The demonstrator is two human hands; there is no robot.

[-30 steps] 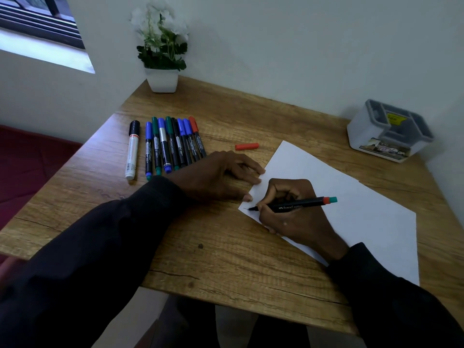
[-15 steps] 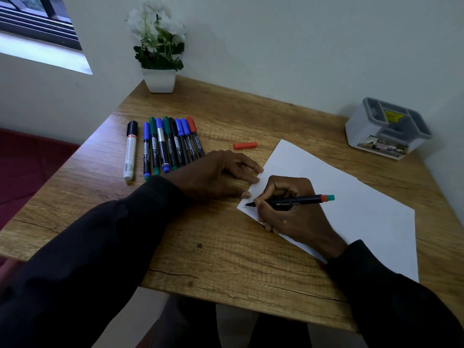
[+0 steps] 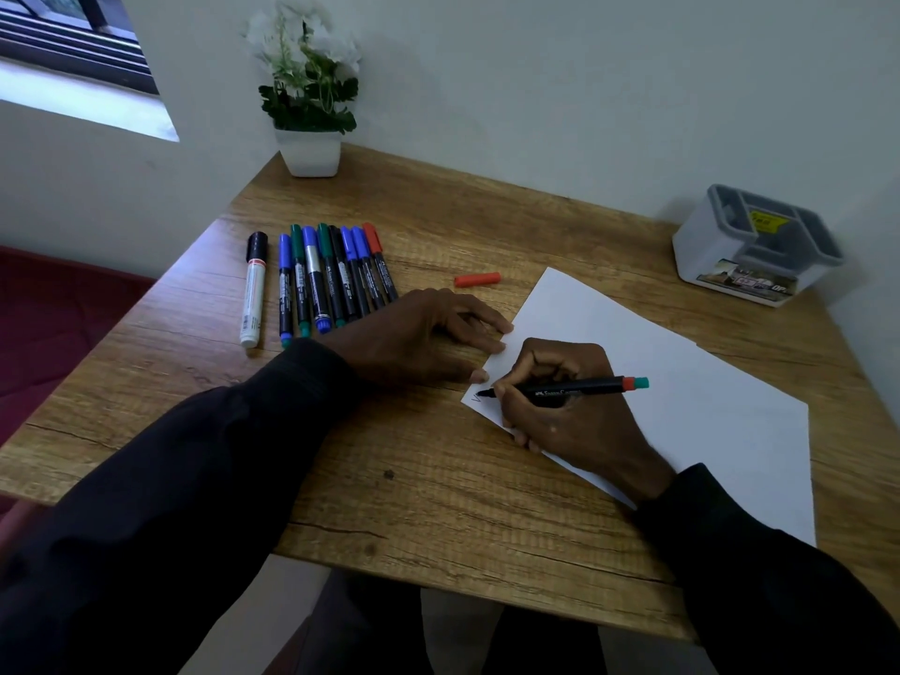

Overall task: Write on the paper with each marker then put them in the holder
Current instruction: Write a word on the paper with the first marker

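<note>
A white sheet of paper (image 3: 682,382) lies on the wooden table (image 3: 389,504). My right hand (image 3: 570,406) grips a black marker (image 3: 584,386) with a red and teal end, its tip on the paper's near left corner beside a small pen stroke. My left hand (image 3: 419,333) lies flat, fingertips pressing the paper's left edge. The marker's red cap (image 3: 477,279) lies on the table behind my left hand. A row of several capped markers (image 3: 331,280) and one white marker (image 3: 253,289) lie at the left. The grey and white holder (image 3: 755,248) stands at the far right.
A white pot with a flowering plant (image 3: 309,95) stands at the table's far left corner against the wall. The table's near edge is close to my body. A window is at the upper left.
A short pen stroke has appeared on the paper's corner under the marker tip. Both hands have stayed almost where they were.
</note>
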